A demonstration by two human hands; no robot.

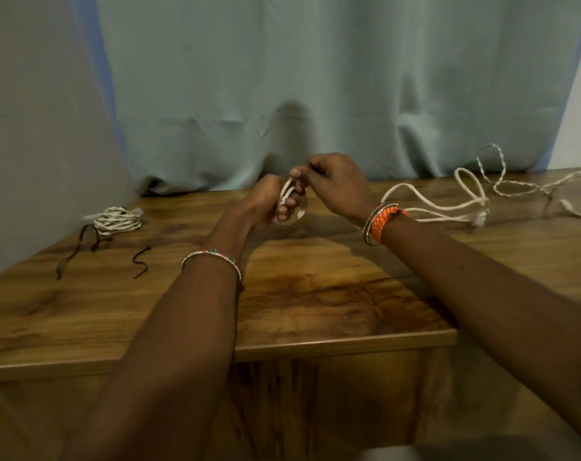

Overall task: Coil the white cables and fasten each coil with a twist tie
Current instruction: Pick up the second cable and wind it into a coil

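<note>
Cable in hand: I see a small white coil held above the wooden table, between my two hands, near the middle of the view.
Left hand: my left hand is curled around the coil from the left side; its fingertips come through the loops and keep them together.
Right hand: my right hand is closed, and its thumb and first fingers pinch the top of the coil. I cannot tell if a twist tie is already between these fingers.
Handling: I judge the cable light and soft but a little springy, so the loops want to open. The best place to hold is across all the loops at one point, not on a single strand.
Finished coil: one tied bundle lies at the far left of the table.
Twist ties: two dark ties lie just in front of that bundle.
Loose cables: more white cables lie uncoiled at the right, behind my right wrist.
</note>
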